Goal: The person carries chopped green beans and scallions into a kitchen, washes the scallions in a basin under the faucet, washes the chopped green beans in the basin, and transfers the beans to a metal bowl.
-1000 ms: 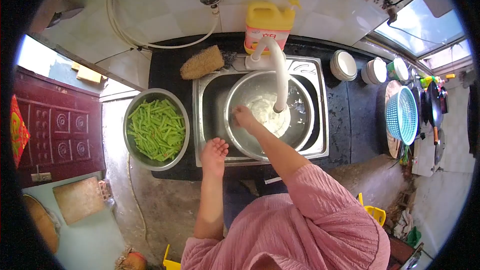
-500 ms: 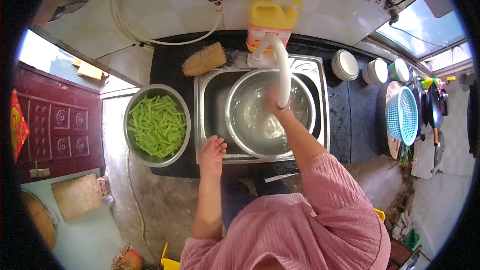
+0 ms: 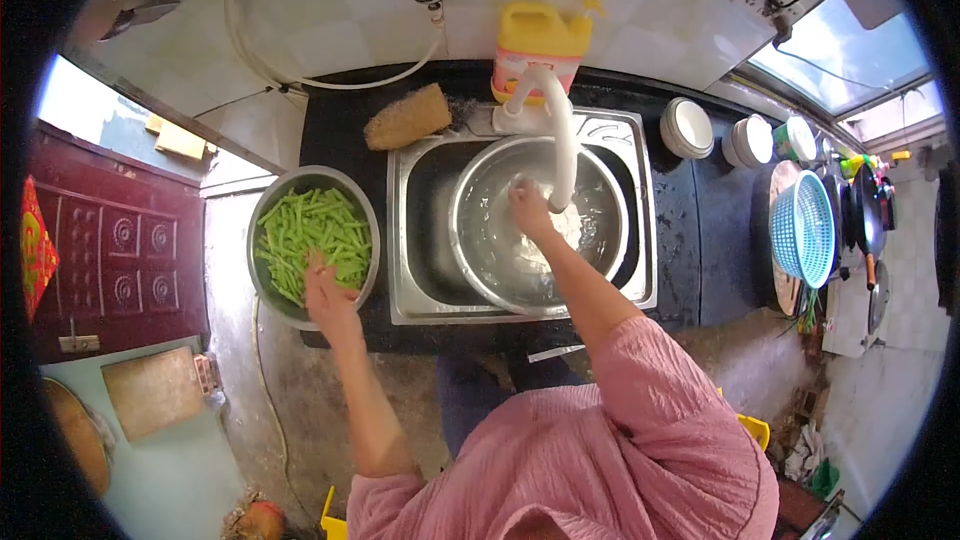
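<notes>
My left hand [image 3: 330, 298] is over the front edge of a metal bowl [image 3: 262, 306] at the left, its fingers apart at the cut green beans [image 3: 312, 230]. Inside a large metal basin [image 3: 462, 258], my right hand [image 3: 528, 208] is closed above the water, left of the white spout [image 3: 563, 145]; whatever it may hold is too small to make out. The basin stands in the steel sink [image 3: 420, 305], with water moving below the spout.
Behind the sink are a yellow jug [image 3: 540, 40] and a brown scrubber [image 3: 408, 118]. White tubs [image 3: 688, 130] and a blue basket [image 3: 803, 228] stand to the right. A hose [image 3: 360, 86] runs along the wall.
My left hand has moved left from the sink's front edge to the beans. My right hand went toward the spout, then came back slightly left.
</notes>
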Motion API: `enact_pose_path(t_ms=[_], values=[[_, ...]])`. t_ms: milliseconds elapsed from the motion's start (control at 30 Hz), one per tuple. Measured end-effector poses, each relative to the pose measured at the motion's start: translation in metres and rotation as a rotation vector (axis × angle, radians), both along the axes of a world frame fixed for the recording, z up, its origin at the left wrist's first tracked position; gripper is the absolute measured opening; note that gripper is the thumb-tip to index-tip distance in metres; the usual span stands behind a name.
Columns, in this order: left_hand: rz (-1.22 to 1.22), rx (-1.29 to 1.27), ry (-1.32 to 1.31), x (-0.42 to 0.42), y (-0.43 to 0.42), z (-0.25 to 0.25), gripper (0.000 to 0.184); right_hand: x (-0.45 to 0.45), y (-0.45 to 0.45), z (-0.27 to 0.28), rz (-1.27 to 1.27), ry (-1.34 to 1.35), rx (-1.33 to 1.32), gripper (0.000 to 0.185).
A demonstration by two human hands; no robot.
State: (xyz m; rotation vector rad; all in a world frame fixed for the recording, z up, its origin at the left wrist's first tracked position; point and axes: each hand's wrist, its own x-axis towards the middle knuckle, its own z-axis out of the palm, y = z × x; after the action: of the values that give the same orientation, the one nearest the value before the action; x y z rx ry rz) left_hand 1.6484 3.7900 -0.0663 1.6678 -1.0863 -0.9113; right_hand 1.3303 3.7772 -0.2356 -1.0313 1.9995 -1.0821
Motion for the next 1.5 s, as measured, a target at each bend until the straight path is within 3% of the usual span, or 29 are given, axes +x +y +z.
enact_pose_path(t_ms=[67,167,300,400,500,533,567,633,700,800,900,1000,1067,1133,1233,1433,1500], values=[[-0.050,0.014,0.080,-0.009,0.012,-0.012,0.028,0.013,-0.015,0.008,0.099,0.109,-0.044,0.033],[-0.105,0.056,0.149,-0.022,0.027,-0.022,0.028,0.027,-0.028,-0.031,0.391,0.305,-0.106,0.032],[-0.135,0.110,0.178,-0.033,0.037,-0.025,0.025,0.053,-0.011,0.001,0.461,0.279,0.122,0.024],[-0.195,0.155,0.215,-0.038,0.042,-0.026,0.023,0.055,0.006,0.011,0.422,-0.002,0.047,0.020],[-0.285,0.223,0.270,-0.049,0.049,-0.033,0.022,0.027,0.032,0.033,0.271,-0.087,0.070,0.021],[-0.318,0.250,0.290,-0.053,0.052,-0.038,0.021,0.009,0.041,0.020,0.221,0.084,-0.060,0.020],[-0.324,0.290,0.329,-0.056,0.055,-0.047,0.023,-0.013,0.051,0.023,0.154,0.097,0.054,0.021],[-0.329,0.355,0.374,-0.064,0.057,-0.061,0.025,-0.047,0.072,0.060,-0.010,0.386,0.063,0.016],[-0.328,0.380,0.454,-0.074,0.056,-0.071,0.033,-0.081,0.093,0.068,-0.145,0.649,-0.110,0.012],[-0.354,0.468,0.370,-0.088,0.045,-0.100,0.038,-0.124,0.112,0.067,-0.262,0.944,-0.142,0.017],[-0.368,0.440,0.265,-0.099,0.032,-0.126,0.036,-0.152,0.121,0.039,-0.063,0.507,0.173,0.026],[-0.367,0.394,0.206,-0.112,0.024,-0.137,0.027,-0.158,0.116,0.013,-0.203,0.275,0.057,0.035],[-0.434,0.444,0.073,-0.115,0.019,-0.122,0.022,-0.157,0.119,0.022,-0.212,0.270,0.063,0.035],[-0.417,0.294,-0.141,-0.115,0.018,-0.149,0.022,-0.148,0.118,0.040,-0.220,0.285,0.039,0.035],[-0.402,0.251,-0.322,-0.117,0.017,-0.111,0.030,-0.135,0.123,0.057,-0.270,0.262,-0.038,0.036],[-0.441,0.348,-0.296,-0.120,0.037,-0.117,0.030,-0.148,0.142,0.098,-0.286,0.227,0.074,0.028],[-0.404,0.391,-0.150,-0.125,0.042,-0.116,0.030,-0.152,0.143,0.101,-0.293,0.242,0.149,0.027]])
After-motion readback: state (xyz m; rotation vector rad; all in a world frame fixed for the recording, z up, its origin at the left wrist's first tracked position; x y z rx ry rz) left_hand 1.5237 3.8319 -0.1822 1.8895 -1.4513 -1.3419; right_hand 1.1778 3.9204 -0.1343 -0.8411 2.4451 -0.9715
